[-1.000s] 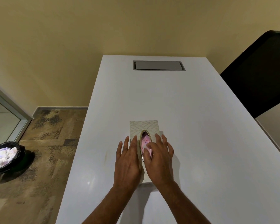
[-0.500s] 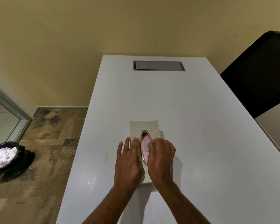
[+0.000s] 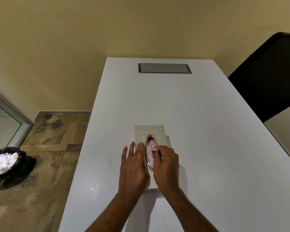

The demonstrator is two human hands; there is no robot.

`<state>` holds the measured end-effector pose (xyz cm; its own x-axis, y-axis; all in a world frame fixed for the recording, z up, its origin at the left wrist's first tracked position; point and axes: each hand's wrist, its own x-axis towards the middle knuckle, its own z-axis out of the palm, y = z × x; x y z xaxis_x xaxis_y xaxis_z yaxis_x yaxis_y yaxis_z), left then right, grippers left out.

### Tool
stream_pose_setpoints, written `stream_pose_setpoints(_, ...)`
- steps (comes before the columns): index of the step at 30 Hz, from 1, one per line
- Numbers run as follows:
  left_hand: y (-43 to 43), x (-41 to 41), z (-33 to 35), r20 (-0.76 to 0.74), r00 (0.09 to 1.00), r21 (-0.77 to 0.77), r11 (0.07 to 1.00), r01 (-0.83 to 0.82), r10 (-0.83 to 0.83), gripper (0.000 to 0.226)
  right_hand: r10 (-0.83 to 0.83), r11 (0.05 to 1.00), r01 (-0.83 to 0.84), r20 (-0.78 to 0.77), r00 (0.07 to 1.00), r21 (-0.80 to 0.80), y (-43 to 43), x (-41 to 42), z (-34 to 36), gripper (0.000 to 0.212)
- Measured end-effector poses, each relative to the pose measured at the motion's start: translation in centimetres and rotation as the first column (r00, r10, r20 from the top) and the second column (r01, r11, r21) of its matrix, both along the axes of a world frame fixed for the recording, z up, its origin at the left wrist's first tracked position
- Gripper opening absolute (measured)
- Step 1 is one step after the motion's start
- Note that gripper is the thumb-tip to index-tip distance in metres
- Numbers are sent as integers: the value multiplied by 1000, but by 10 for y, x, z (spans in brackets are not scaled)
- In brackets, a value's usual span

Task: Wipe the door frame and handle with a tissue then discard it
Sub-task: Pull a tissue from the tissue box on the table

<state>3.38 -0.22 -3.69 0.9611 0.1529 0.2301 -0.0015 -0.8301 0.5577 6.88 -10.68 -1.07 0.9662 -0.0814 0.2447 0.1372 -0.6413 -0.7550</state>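
Head view: the right hand's (image 3: 166, 166) fingertips (image 3: 157, 150) are pinched shut on a white corner of tissue (image 3: 153, 150) poking from the gold-rimmed oval slot (image 3: 151, 151) of the tissue box (image 3: 149, 131). The left hand (image 3: 132, 166) lies flat and open, fingers spread, pressing on the box top at the slot's 9 o'clock side. The box sits on the white table (image 3: 199, 148), near its 6 o'clock end.

Judging from this, the step is drawing out one sheet. It should go best with a slow, straight pull upward while the flat hand pins the box, so it does not lift and the thin paper does not tear.

A black-lined bin (image 3: 7, 163) of crumpled tissues stands on the floor at 9 o'clock, below a metal frame (image 3: 12, 109); whether that frame belongs to the door cannot be told.
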Motion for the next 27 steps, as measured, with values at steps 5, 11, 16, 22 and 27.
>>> stream_pose_setpoints(5, 0, 1, -2, 3, 1000, 50, 999, -8, 8, 64, -65, 983, 73, -53, 996, 166, 2, 4, 1, 10)
stream_pose_setpoints(11, 0, 0, 0, -5, 1000, 92, 996, -4, 4, 63, -92, 956, 108, -70, 993, 272, 0, 6, 8, 13)
stream_pose_setpoints(16, -1, 1, 2, 29, 999, 128, 992, -21, 18, 63, -102, 951, 104, -21, 995, 293, 2, 1, 12, 15)
stream_pose_setpoints(22, -2, 1, 1, 96, 995, 167, 985, -51, 35, 61, -83, 983, 66, 95, 992, 169, 3, 0, 14, 9)
stream_pose_setpoints(27, -3, -1, 4, 164, 984, 174, 980, -93, 64, 60, -42, 985, 23, 112, 993, 169, 5, 0, 23, 20)
